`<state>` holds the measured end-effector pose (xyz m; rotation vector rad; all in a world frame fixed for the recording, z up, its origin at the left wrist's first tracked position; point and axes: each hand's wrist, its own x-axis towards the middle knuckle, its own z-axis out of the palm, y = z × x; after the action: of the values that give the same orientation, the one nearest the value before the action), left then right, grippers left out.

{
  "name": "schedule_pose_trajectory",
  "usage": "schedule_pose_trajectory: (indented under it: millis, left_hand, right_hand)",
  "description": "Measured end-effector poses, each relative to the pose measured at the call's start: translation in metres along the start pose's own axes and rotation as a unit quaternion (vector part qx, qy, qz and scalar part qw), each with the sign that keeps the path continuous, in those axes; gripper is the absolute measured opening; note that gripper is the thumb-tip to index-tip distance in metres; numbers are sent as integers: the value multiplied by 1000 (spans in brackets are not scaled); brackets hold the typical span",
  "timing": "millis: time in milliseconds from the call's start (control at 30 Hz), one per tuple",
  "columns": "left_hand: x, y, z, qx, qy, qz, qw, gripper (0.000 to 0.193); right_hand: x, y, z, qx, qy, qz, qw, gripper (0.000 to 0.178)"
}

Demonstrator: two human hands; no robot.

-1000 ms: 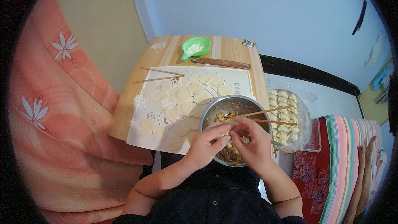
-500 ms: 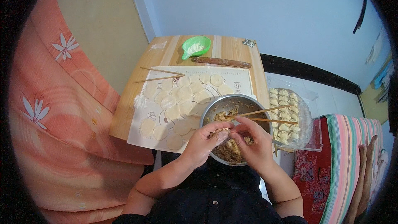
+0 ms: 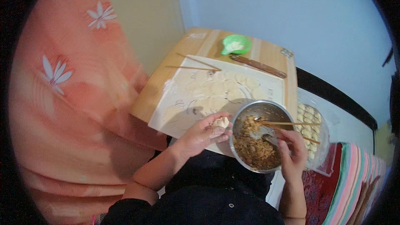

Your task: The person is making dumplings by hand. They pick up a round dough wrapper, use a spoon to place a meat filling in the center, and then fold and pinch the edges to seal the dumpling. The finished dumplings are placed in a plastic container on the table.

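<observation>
The left hand [image 3: 204, 133] is cupping a folded dumpling [image 3: 221, 122] in its curled fingers, just off the near edge of the white mat [image 3: 183, 100], beside the left rim of the steel bowl [image 3: 246, 114]. The right hand [image 3: 291, 152] is gripping a pair of chopsticks [image 3: 287, 123] whose tips are resting over the brown minced filling [image 3: 254, 148] inside the bowl, which is sitting at the table's [image 3: 156, 96] near right corner.

Round dough wrappers [image 3: 221, 87] are lying spread across the mat, crowding the space between the bowl and the far edge. A second pair of chopsticks [image 3: 193, 64] is lying across the mat's far left corner. Near the table's far edge, a green bowl [image 3: 236, 44] of flour is sitting just beside a wooden rolling pin [image 3: 258, 66]. Off the table's right edge, a clear tray [image 3: 325, 141] is holding rows of finished dumplings [image 3: 308, 121], partly hidden behind the bowl and the right hand.
</observation>
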<state>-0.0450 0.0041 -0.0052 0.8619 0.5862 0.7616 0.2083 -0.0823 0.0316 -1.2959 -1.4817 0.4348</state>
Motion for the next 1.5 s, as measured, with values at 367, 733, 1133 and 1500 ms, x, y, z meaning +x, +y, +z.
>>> schedule_pose_trajectory:
  millis: [367,733,1133,1500]
  left_hand:
    - [0,19,-176,343,326,82,877,62]
    - [35,50,-201,752,329,48,569,65]
    - [36,60,-218,798,181,22,575,40]
    - [39,46,-213,83,116,5,990,32]
  right_hand:
    - [-13,7,4,-11,1,67,998,11]
    - [-15,3,2,-49,-1,38,998,10]
    - [-11,-2,4,-60,-55,10,997,10]
    - [-8,-7,10,19,-114,79,990,16]
